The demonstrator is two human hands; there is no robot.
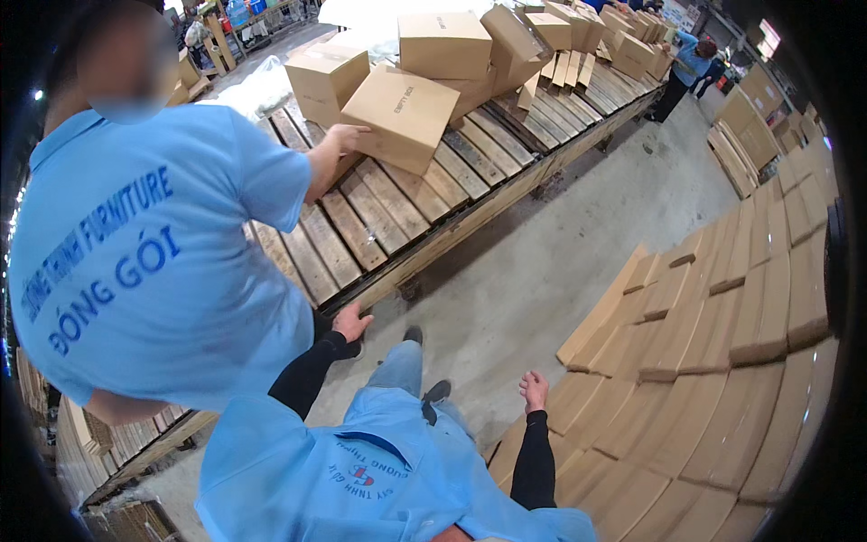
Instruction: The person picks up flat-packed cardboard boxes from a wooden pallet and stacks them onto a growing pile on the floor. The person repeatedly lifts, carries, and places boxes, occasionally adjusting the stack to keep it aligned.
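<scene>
My left hand [350, 322] hangs beside the near edge of the slatted wooden table [361, 212], close to a co-worker's side. Its fingers are apart and nothing is in them. On the other side of my body, my right hand [534, 390] is loosely open, fingers slightly bent and holding nothing. It is nearest to the stacked flat cartons [578, 397]. Both my forearms wear black sleeves. A co-worker in a light blue shirt [153, 262] stands at my left, one hand touching a brown cardboard box [402, 113] on the table.
More cardboard boxes [442, 45] crowd the table's far part. Bundled flat cartons [704, 316] form a tall stack along my right. Concrete floor [506, 289] runs as an aisle between table and stack. Another person in blue [691, 59] stands at the table's far end.
</scene>
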